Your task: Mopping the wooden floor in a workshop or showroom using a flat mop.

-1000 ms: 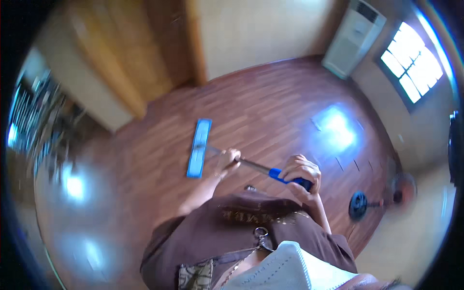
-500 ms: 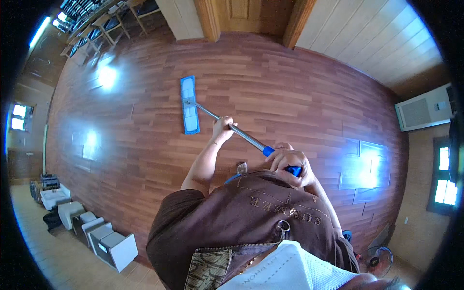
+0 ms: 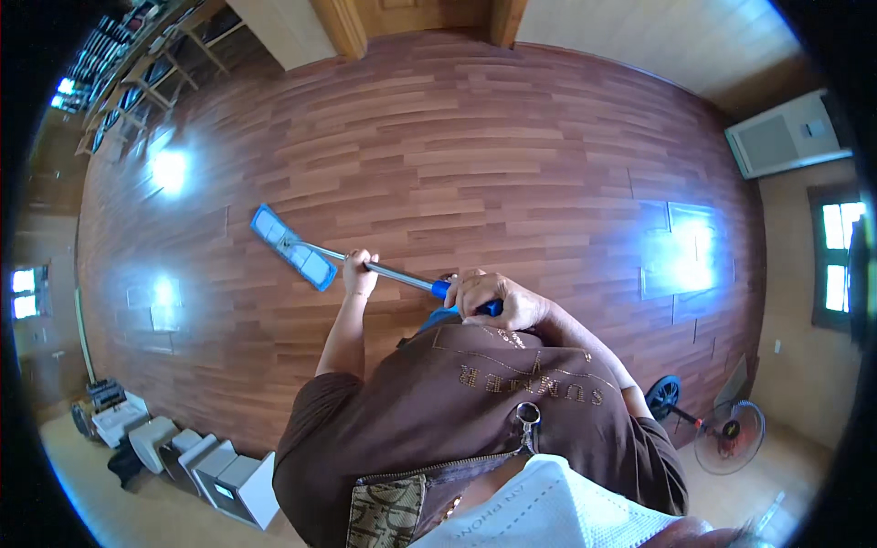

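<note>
A flat mop (image 3: 294,247) with a blue rectangular head lies on the wood-look floor, ahead and to the left of me. Its metal pole slants back toward my chest and ends in a blue grip. Around the middle of the pole my left hand (image 3: 360,272) is closed, arm stretched forward. My right hand (image 3: 498,300) wraps the blue grip close to my body, with the grip's end showing between the fingers.
Wooden chairs (image 3: 151,78) line the far left. White box-shaped things (image 3: 239,486) stand along the near left. A standing fan (image 3: 729,437) is at the near right, and a white appliance (image 3: 787,137) sits by the right wall. A doorway (image 3: 425,16) opens at the back.
The mop head has swung left and nearer, turning from nearly upright in the picture to slanted. Both hands moved left with the pole, still gripping it. The view has shifted too.
</note>
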The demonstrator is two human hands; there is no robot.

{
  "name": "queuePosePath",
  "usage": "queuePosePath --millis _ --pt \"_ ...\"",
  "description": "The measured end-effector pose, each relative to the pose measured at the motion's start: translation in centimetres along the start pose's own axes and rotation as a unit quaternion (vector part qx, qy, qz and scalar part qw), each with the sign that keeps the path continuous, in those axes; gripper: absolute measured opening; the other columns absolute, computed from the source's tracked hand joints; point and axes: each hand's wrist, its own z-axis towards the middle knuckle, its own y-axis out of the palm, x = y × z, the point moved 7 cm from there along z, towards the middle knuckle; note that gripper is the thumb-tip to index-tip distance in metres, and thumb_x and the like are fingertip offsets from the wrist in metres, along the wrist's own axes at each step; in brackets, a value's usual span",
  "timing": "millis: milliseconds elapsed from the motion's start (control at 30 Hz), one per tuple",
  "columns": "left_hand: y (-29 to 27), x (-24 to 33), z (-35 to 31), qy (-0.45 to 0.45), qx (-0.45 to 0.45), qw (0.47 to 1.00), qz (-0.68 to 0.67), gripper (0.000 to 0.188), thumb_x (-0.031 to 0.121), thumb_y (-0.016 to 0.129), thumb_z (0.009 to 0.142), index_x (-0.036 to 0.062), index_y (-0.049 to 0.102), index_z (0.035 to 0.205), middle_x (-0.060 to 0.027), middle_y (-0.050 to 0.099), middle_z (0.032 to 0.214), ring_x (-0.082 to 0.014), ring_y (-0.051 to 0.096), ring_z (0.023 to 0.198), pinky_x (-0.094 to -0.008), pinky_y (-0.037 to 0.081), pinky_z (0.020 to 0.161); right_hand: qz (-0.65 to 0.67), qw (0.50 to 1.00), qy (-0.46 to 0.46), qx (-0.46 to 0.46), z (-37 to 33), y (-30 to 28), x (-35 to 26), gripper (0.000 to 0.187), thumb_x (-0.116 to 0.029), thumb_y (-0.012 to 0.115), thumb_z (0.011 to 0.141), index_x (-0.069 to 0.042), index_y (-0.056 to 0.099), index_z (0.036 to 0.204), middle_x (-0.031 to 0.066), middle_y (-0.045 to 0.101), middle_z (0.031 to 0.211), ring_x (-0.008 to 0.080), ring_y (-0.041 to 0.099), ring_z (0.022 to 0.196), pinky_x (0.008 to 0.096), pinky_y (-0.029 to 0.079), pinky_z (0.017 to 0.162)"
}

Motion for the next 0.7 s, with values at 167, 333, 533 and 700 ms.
queuePosePath --millis 167,333,533,700 --pt "2.9 4.9 0.6 0.076 -0.045 0.996 0.0 0.032 0.016 0.071 0.073 0.007 0.043 0.061 -0.013 0.051 0.061 -0.0372 0.052 0.065 -0.0483 0.038 0.064 0.018 0.996 0.028 0.081 -3.6 -1.4 -2.7 0.011 0.002 0.067 0.075 0.0 0.059 0.068 0.0107 0.061 0.072 0.0298 0.062 0.088 0.0438 0.049 0.084" --pt "7.4 13.4 0.5 0.123 -0.106 0.984 -0.068 0.028 0.017 0.071 0.073 0.0081 0.046 0.064 -0.0117 0.053 0.064 -0.0356 0.056 0.067 -0.045 0.044 0.063 -0.057 0.982 0.051 0.173 -9.9 -2.1 -7.9 0.011 -0.006 0.066 0.074 -0.002 0.059 0.066 0.0092 0.063 0.073 0.031 0.065 0.085 0.0436 0.048 0.081" --pt "14.6 25.2 -0.5 0.261 -0.186 0.938 -0.134 0.025 0.018 0.071 0.073 0.0079 0.05 0.065 -0.011 0.055 0.065 -0.0328 0.056 0.069 -0.0434 0.045 0.065 -0.204 0.946 0.057 0.246 -17.7 0.2 -13.8 0.01 -0.004 0.071 0.07 -0.007 0.061 0.07 0.007 0.063 0.076 0.0268 0.065 0.088 0.0431 0.043 0.09" --pt "20.3 34.8 -3.6 0.375 -0.269 0.866 -0.192 0.026 0.021 0.074 0.072 0.0092 0.052 0.065 -0.012 0.054 0.065 -0.0326 0.055 0.069 -0.0431 0.045 0.067 -0.286 0.896 0.086 0.327 -22.2 3.0 -18.7 0.011 -0.004 0.071 0.072 -0.006 0.061 0.071 0.0074 0.064 0.077 0.0265 0.065 0.088 0.0449 0.043 0.089"
